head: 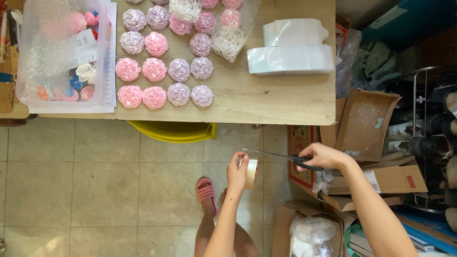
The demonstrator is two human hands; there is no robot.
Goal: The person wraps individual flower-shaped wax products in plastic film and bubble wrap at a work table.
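Observation:
My left hand (236,172) grips a roll of clear tape (252,173) below the table's front edge, over the tiled floor. My right hand (320,156) holds black-handled scissors (285,157), their blades pointing left toward the top of the tape roll and touching or nearly touching it. On the wooden table (266,100) above lie rows of pink and lilac flower-shaped pieces (164,71).
A clear plastic tub (62,52) of small items stands at the table's left. White folded boxes (291,47) sit at its right. A yellow stool (173,131) is under the table. Open cardboard boxes (366,123) crowd the floor at right. A foot in a pink sandal (206,192) rests below.

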